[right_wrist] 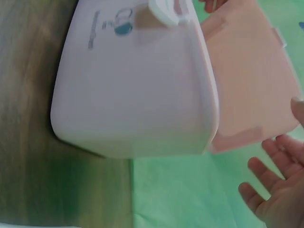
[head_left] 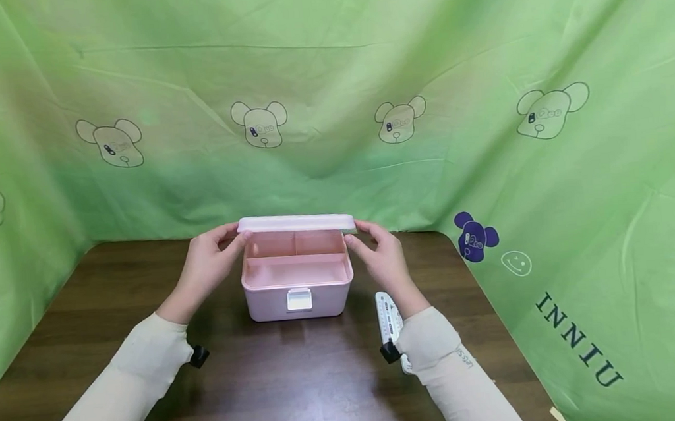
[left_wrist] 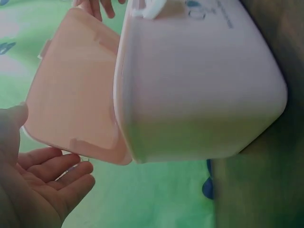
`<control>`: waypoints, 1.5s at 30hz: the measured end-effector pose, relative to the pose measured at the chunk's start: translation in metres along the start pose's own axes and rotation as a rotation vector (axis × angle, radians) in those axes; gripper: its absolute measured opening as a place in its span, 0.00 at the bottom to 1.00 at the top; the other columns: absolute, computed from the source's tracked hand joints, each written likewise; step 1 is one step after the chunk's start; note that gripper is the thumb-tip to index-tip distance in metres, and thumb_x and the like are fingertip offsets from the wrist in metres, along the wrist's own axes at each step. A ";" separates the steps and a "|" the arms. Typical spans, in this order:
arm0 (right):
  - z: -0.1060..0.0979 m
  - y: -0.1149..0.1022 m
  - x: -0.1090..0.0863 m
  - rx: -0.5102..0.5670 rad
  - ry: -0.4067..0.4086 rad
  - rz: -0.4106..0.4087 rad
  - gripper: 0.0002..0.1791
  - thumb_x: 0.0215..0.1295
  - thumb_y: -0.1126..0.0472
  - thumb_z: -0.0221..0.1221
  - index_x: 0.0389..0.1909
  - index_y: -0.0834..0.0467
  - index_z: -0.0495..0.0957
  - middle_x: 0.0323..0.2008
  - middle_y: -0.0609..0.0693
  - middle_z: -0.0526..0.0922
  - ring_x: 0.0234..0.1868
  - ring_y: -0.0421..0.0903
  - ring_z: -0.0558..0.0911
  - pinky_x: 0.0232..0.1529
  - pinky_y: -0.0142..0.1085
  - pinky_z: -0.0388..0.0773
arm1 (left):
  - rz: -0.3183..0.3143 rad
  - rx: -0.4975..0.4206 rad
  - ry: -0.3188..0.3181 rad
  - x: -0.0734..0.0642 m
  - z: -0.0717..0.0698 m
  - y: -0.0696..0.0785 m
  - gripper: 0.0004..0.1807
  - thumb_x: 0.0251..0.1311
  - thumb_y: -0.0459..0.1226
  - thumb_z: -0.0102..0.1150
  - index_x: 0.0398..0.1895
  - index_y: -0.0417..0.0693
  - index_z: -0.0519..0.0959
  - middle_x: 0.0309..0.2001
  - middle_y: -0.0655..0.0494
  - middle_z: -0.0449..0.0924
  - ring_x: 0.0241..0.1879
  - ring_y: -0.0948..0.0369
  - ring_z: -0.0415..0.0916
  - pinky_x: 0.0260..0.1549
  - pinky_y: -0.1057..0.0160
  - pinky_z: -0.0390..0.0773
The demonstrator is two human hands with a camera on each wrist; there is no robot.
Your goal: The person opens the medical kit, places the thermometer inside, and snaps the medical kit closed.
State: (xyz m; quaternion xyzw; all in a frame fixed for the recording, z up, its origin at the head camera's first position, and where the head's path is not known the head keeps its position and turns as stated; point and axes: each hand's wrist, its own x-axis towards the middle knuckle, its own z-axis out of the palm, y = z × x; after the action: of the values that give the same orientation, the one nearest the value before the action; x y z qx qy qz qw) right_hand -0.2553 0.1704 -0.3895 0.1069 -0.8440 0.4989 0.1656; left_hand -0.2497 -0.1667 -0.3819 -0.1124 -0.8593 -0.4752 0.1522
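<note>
A pale pink box (head_left: 262,305) with a white front latch (head_left: 299,299) stands on the table, its inside split by dividers. Its lid (head_left: 295,223) is raised and hinged at the back. At the lid's left end, my left hand (head_left: 203,264) pinches the edge between thumb and fingers; the left wrist view shows this hand (left_wrist: 42,180) at the lid's corner. My right hand (head_left: 386,259) pinches the opposite end likewise, and the right wrist view has its thumb and fingertips at the lid's (right_wrist: 251,76) corner. The dividers show nothing lying between them.
Partly hidden under the right wrist lies a white flat strip with printed marks (head_left: 385,316). Green cloth (head_left: 334,171) with bear-head prints hangs behind and beside the brown wooden table (head_left: 303,385).
</note>
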 end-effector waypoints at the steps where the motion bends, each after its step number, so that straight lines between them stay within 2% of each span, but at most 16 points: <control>1: 0.000 0.001 0.003 0.010 -0.004 -0.002 0.26 0.67 0.51 0.68 0.63 0.58 0.80 0.60 0.55 0.83 0.62 0.54 0.79 0.64 0.49 0.75 | 0.010 0.006 0.016 0.003 0.000 0.001 0.33 0.69 0.57 0.60 0.63 0.40 0.80 0.52 0.44 0.87 0.51 0.50 0.85 0.51 0.48 0.85; 4: 0.000 0.006 0.011 0.009 -0.031 -0.025 0.28 0.68 0.51 0.68 0.65 0.57 0.79 0.61 0.55 0.82 0.62 0.54 0.78 0.64 0.49 0.75 | 0.025 0.024 0.061 0.010 0.001 0.002 0.32 0.69 0.57 0.61 0.62 0.40 0.81 0.51 0.44 0.87 0.50 0.50 0.85 0.50 0.47 0.84; 9: 0.003 0.015 0.021 -0.032 -0.077 -0.073 0.29 0.70 0.54 0.66 0.69 0.58 0.75 0.64 0.56 0.81 0.66 0.54 0.76 0.68 0.53 0.72 | -0.002 0.037 0.120 0.020 0.002 0.006 0.31 0.69 0.57 0.61 0.59 0.41 0.83 0.50 0.44 0.88 0.50 0.51 0.85 0.48 0.48 0.84; 12: 0.005 0.019 0.027 -0.039 -0.080 -0.086 0.29 0.70 0.55 0.66 0.70 0.58 0.74 0.64 0.56 0.80 0.66 0.54 0.76 0.68 0.53 0.72 | -0.016 0.032 0.144 0.028 0.003 0.010 0.30 0.69 0.58 0.60 0.57 0.42 0.85 0.45 0.46 0.89 0.45 0.53 0.84 0.44 0.52 0.83; 17: 0.011 0.027 0.041 -0.066 -0.070 -0.096 0.32 0.69 0.56 0.66 0.73 0.53 0.71 0.64 0.54 0.80 0.65 0.52 0.77 0.65 0.51 0.73 | -0.057 0.001 0.147 0.041 0.002 0.018 0.30 0.68 0.60 0.59 0.55 0.44 0.86 0.42 0.48 0.89 0.41 0.56 0.82 0.39 0.57 0.79; 20: 0.013 0.030 0.048 -0.077 -0.069 -0.081 0.33 0.69 0.55 0.66 0.74 0.51 0.70 0.64 0.53 0.80 0.65 0.52 0.76 0.62 0.54 0.75 | -0.067 -0.009 0.141 0.048 0.002 0.019 0.30 0.68 0.60 0.59 0.55 0.44 0.86 0.43 0.48 0.89 0.42 0.57 0.82 0.39 0.59 0.79; 24: 0.016 0.030 0.056 -0.075 -0.071 -0.063 0.34 0.69 0.54 0.66 0.75 0.52 0.69 0.64 0.54 0.80 0.66 0.53 0.76 0.64 0.57 0.73 | -0.047 -0.036 0.158 0.055 0.003 0.014 0.26 0.70 0.54 0.61 0.55 0.42 0.86 0.43 0.46 0.89 0.42 0.56 0.83 0.38 0.64 0.79; 27: 0.018 0.030 0.063 -0.070 -0.074 -0.060 0.35 0.70 0.54 0.65 0.75 0.53 0.68 0.64 0.55 0.80 0.66 0.53 0.76 0.68 0.55 0.70 | -0.032 -0.080 0.172 0.059 0.006 0.008 0.22 0.70 0.48 0.64 0.56 0.41 0.85 0.46 0.45 0.89 0.46 0.55 0.86 0.40 0.67 0.82; 31: 0.019 0.030 0.071 -0.077 -0.079 -0.055 0.35 0.70 0.53 0.65 0.75 0.54 0.67 0.64 0.54 0.80 0.66 0.53 0.76 0.69 0.53 0.69 | -0.015 -0.138 0.153 0.065 0.011 -0.001 0.22 0.69 0.42 0.66 0.62 0.42 0.82 0.53 0.43 0.87 0.54 0.53 0.85 0.50 0.61 0.85; 37: 0.019 0.031 0.079 -0.083 -0.104 -0.048 0.36 0.70 0.55 0.66 0.76 0.53 0.66 0.66 0.53 0.79 0.66 0.53 0.76 0.70 0.53 0.69 | -0.017 -0.171 0.085 0.068 0.018 -0.016 0.31 0.68 0.41 0.67 0.73 0.46 0.72 0.61 0.43 0.82 0.62 0.50 0.80 0.59 0.52 0.81; 45: 0.023 0.034 0.083 -0.094 -0.159 -0.023 0.42 0.68 0.53 0.67 0.80 0.46 0.59 0.69 0.54 0.76 0.69 0.55 0.74 0.73 0.54 0.65 | -0.066 -0.094 -0.055 0.066 0.022 -0.036 0.39 0.68 0.40 0.67 0.79 0.48 0.61 0.70 0.43 0.72 0.70 0.48 0.71 0.66 0.48 0.75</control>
State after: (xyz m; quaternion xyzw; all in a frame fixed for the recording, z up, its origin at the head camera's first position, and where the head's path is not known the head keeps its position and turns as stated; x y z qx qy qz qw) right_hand -0.3473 0.1649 -0.3950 0.1482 -0.8756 0.4468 0.1086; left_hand -0.3266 -0.1635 -0.3969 -0.1043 -0.8431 -0.5165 0.1072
